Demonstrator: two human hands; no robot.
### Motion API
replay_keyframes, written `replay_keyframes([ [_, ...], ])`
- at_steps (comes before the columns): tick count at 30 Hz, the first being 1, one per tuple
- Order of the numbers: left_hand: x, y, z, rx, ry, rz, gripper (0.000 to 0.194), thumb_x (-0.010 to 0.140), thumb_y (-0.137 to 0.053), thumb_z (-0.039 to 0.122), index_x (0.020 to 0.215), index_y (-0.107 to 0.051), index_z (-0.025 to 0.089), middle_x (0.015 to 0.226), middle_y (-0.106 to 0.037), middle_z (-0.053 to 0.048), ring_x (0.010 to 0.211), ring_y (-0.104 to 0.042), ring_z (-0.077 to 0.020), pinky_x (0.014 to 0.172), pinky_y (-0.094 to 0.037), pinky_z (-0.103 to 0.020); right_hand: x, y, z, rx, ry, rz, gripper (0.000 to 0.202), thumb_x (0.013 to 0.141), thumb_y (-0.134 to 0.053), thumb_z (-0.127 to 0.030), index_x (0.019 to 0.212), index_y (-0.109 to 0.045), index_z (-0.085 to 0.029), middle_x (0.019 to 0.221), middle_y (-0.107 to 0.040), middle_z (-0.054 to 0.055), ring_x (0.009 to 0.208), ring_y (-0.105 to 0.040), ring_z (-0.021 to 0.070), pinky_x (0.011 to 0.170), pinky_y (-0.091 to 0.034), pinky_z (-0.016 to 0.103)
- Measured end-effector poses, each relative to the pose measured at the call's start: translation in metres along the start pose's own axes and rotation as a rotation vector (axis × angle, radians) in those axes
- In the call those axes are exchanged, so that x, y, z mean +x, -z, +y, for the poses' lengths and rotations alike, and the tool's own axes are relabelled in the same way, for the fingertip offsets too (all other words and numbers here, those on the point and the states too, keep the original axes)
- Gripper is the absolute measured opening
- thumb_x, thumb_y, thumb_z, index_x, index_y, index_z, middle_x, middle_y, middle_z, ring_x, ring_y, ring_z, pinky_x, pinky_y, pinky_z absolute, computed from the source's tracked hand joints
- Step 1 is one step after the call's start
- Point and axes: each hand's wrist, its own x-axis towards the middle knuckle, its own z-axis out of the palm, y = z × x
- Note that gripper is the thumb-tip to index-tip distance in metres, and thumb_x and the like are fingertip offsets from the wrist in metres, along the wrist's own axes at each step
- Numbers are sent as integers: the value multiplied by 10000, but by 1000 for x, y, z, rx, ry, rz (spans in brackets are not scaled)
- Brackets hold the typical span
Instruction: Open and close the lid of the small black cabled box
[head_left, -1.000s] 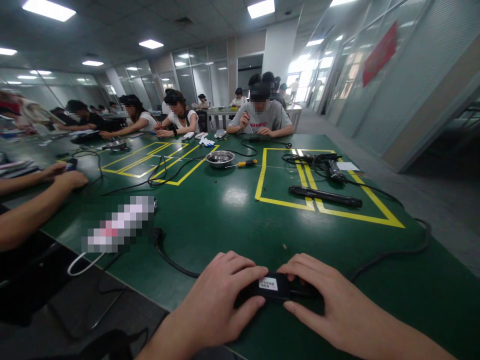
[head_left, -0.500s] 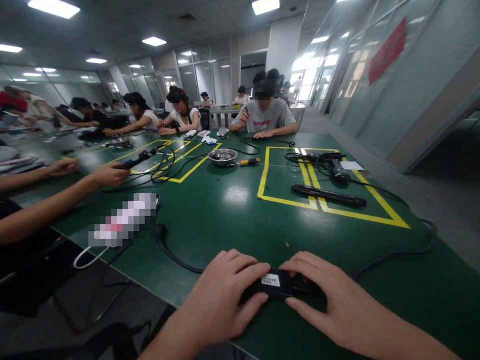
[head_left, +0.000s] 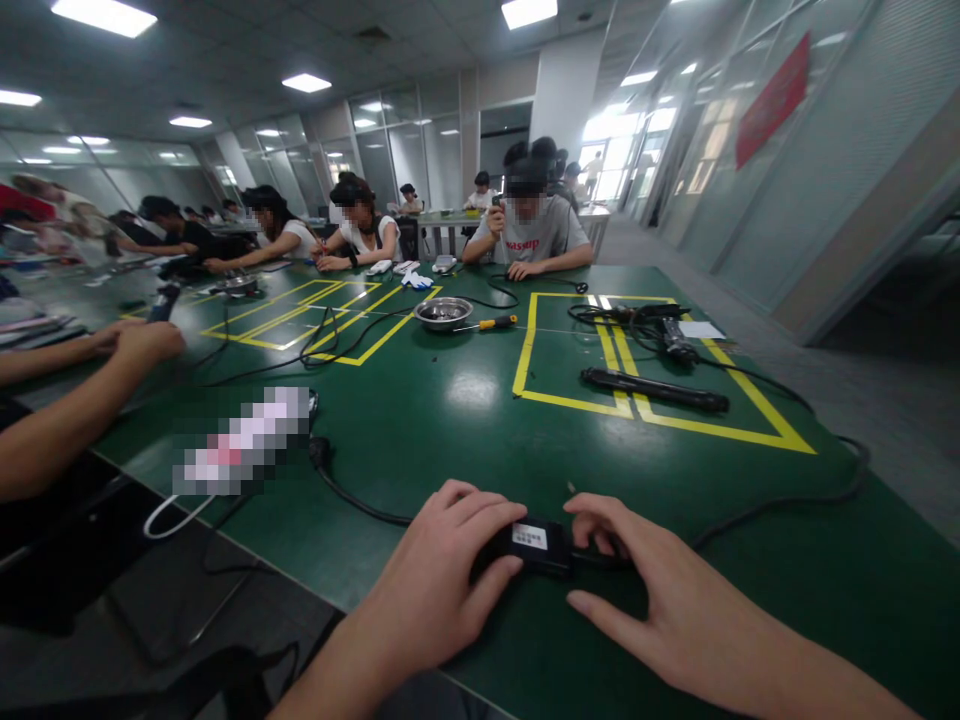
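Note:
A black power adapter (head_left: pixel 551 549) with a white printed label lies on the near part of the green table. My left hand (head_left: pixel 442 575) is closed around its left end, fingers on the far side and thumb on the near side. A black cord (head_left: pixel 367 508) runs left from under that hand to a black plug (head_left: pixel 320 452). At the adapter's right end, my right hand (head_left: pixel 649 590) is open, thumb and fingers spread around another dark cord or connector (head_left: pixel 600 562), partly hidden beneath the hand.
Yellow tape (head_left: pixel 570 404) marks areas on the green table (head_left: pixel 420 430). A black tube-like part (head_left: pixel 656 390) and a cabled tool (head_left: pixel 675 340) lie right. Farther off are a metal bowl (head_left: pixel 444 314) and screwdriver (head_left: pixel 487 323). A blurred-out white object (head_left: pixel 251 440) and a co-worker's hands (head_left: pixel 146 342) are left.
My right hand's fingers have spread away from the adapter's right end. My left hand and the adapter have shifted slightly left. The left co-worker's hand and black tool have moved left.

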Motion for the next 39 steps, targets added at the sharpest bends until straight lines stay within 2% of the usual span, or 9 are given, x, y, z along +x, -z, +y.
replay_keyframes([
  [5, -2, 3, -2, -92, 19, 17, 370, 1082, -721, 163, 1439, -712, 259, 1385, -790, -98, 1264, -677, -300, 1112, -598, -484, 1, 2, -5, 6, 12, -15, 386, 964, -679, -309, 1335, -584, -258, 1079, -727, 67, 936, -731, 279, 867, -605, 465],
  [9, -1, 2, -6, -113, 32, 124, 305, 1100, -671, 170, 1389, -723, 253, 1352, -781, -111, 1251, -701, -296, 1093, -602, -470, 2, 2, -6, -9, 5, -12, 189, 979, -655, -285, 1160, -608, -260, 1012, -702, 53, 869, -699, 263, 788, -578, 423],
  [12, 7, -3, -9, -74, 118, 177, 278, 1046, -683, 99, 1284, -714, 239, 1308, -791, -102, 1233, -715, -297, 1088, -599, -469, 2, 0, -4, -31, 18, -13, 96, 982, -659, -264, 1069, -620, -257, 980, -692, 50, 850, -686, 260, 769, -562, 410],
  [16, 21, -8, -12, -11, 233, 106, 317, 965, -752, 31, 1192, -705, 248, 1278, -812, -82, 1191, -742, -309, 1059, -603, -489, 4, -3, 0, -39, 54, -3, 58, 995, -661, -217, 1042, -656, -251, 969, -700, 51, 861, -694, 263, 770, -560, 399],
  [19, 27, -7, -14, -6, 218, 57, 265, 975, -751, 29, 1115, -716, 251, 1262, -830, -70, 1197, -751, -323, 1057, -602, -514, 5, -4, 3, -14, 88, -8, 93, 1030, -634, -183, 1062, -687, -252, 1001, -730, 54, 902, -721, 262, 800, -575, 396],
  [22, 25, 0, -13, 0, 182, 36, 225, 1019, -698, 42, 1085, -732, 254, 1389, -798, -76, 1318, -713, -327, 1137, -565, -531, 5, -4, 5, 14, 131, -4, 133, 1068, -605, -171, 1082, -705, -257, 1031, -754, 53, 934, -743, 257, 821, -589, 390],
  [26, 9, 12, -10, 15, 89, 43, 191, 1064, -649, 96, 1145, -735, 246, 1371, -760, -90, 1255, -716, -297, 1092, -580, -466, 5, -4, 7, 39, 160, 4, 141, 1099, -608, -178, 1103, -716, -268, 1039, -770, 40, 938, -766, 240, 829, -603, 365],
  [31, -12, 18, -15, 27, 2, -89, 324, 1082, -603, 41, 1275, -751, 255, 1264, -769, -64, 1124, -729, -253, 970, -599, -363, 3, -2, 8, 12, 222, 31, 150, 1101, -630, -157, 1114, -733, -266, 1013, -771, 26, 882, -781, 218, 775, -607, 331],
  [39, -7, 28, -11, 92, -3, -213, 420, 1101, -625, 19, 1366, -801, 293, 1178, -789, -50, 1044, -743, -235, 887, -597, -317, 3, -1, 11, -100, 316, 78, 175, 1091, -629, -131, 1116, -759, -247, 1017, -773, 43, 851, -799, 225, 734, -631, 334],
])
